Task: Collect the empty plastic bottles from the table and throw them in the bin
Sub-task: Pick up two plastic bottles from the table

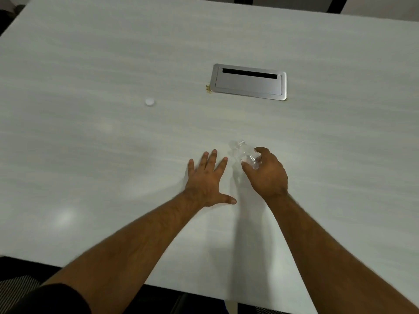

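Note:
A small clear plastic bottle with no cap is gripped in my right hand just above the white table; its open neck points up and to the left. My fingers hide the bottle's lower part. My left hand lies a little to the left of the bottle, palm down, fingers spread, holding nothing. A white bottle cap rests alone on the table farther back and to the left. No bin is in view.
A grey metal cable hatch is set flush into the tabletop behind my hands. The table's near edge runs across the bottom, with dark floor and a chair seat at the lower left.

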Tool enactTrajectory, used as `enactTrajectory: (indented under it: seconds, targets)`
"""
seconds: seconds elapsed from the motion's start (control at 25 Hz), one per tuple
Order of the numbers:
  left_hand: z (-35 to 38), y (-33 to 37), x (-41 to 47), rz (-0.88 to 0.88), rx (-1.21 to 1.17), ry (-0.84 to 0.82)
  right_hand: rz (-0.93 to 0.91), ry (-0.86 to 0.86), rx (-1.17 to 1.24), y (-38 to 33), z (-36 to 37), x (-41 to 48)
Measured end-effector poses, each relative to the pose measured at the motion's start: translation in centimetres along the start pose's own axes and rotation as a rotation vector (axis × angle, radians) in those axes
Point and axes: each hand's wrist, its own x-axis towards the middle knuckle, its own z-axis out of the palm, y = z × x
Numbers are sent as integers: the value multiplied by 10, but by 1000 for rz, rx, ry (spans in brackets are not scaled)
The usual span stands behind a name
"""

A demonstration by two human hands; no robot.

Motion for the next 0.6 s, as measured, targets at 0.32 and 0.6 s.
enactTrajectory:
  seconds: [0.32,0.6]
  targets:
    - [41,-23,-10,177,-32,471,0,118,112,-20,36,-13]
    - [21,-78,18,55,-285,826,131,-33,296,-80,54,-2]
